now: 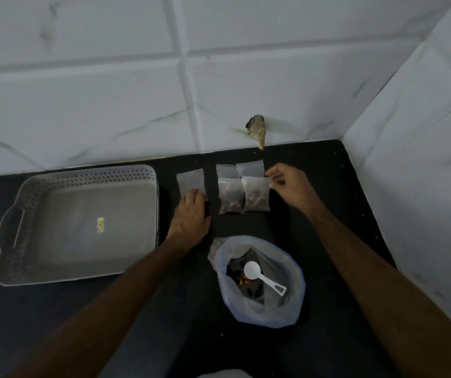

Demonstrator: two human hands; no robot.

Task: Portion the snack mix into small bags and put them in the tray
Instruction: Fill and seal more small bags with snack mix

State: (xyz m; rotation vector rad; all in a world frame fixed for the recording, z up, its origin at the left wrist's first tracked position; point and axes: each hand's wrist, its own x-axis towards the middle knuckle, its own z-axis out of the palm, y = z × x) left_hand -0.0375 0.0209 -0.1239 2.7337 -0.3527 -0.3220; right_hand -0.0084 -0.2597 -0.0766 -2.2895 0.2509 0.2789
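snack mix point(246, 279) sits in the big bag near us, scoop point(263, 276) inside. our right hand point(287, 184) pinches a filled bag point(255, 193) by its top corner; left hand point(191, 214) presses flat on an empty bag point(190, 181). tray point(14, 263) holds nothing, so we judge sealing is in hand, then a move left.

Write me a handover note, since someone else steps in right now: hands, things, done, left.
Left hand rests flat on an empty small clear plastic bag. Right hand pinches the top edge of a filled small bag; a second filled bag lies beside it. Two more empty bags lie behind. The grey perforated plastic tray holds no bags. White plastic scoop sits in the large snack bag.
Left: fill three, tray all.
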